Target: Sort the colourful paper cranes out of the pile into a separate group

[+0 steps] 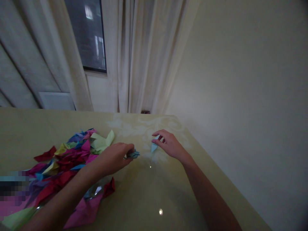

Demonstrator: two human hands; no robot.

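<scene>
My left hand [117, 155] is closed around small blue-green folded paper [134, 154], which sticks out past the thumb and fingertips. It is held just above the table, right of a heap of coloured folded papers [74, 157]. Farther right, my right hand [169, 144] has its thumb and fingers curved about a light blue folded paper [154, 147]. The thumb crosses in front of this paper, and its pointed lower end hangs toward the tabletop. The fingers partly hide both pieces, so their full shapes do not show.
The glossy yellowish table [144, 192] meets a plain wall [240, 96] on the right. Beyond its far edge hang pale curtains [149, 57] beside a dark window [88, 35]. A clear shiny object [96, 190] and a red folded paper [109, 187] lie near my left forearm.
</scene>
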